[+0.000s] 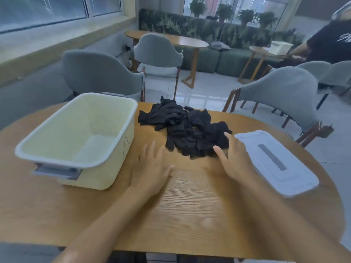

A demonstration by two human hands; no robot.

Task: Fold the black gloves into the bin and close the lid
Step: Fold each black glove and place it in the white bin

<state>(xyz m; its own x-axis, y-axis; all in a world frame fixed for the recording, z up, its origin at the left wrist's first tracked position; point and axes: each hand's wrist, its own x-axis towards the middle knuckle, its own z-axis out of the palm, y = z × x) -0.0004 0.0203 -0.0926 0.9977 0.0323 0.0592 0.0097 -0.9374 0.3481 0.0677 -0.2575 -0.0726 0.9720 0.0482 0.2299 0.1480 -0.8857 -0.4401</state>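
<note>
Table (190, 205) holds empty cream bin (76, 164) on left, black gloves (188, 128) heaped unfolded at centre, lid (275, 162) lying flat on right, so nothing looks done yet: all folding, binning and lid closing remain. Left hand (152, 168) flat, fingers spread, holding nothing just short of pile; right hand (233, 156) likewise spread, fingertips touching heap's near edge beside lid

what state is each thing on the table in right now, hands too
bin: open, nothing inside, lid off
lid: flat on the table, right of the gloves
black gloves: unfolded, loose pile on the table
left hand: open, fingers straight, short of the pile
right hand: open, fingertips at the pile's near edge
</note>
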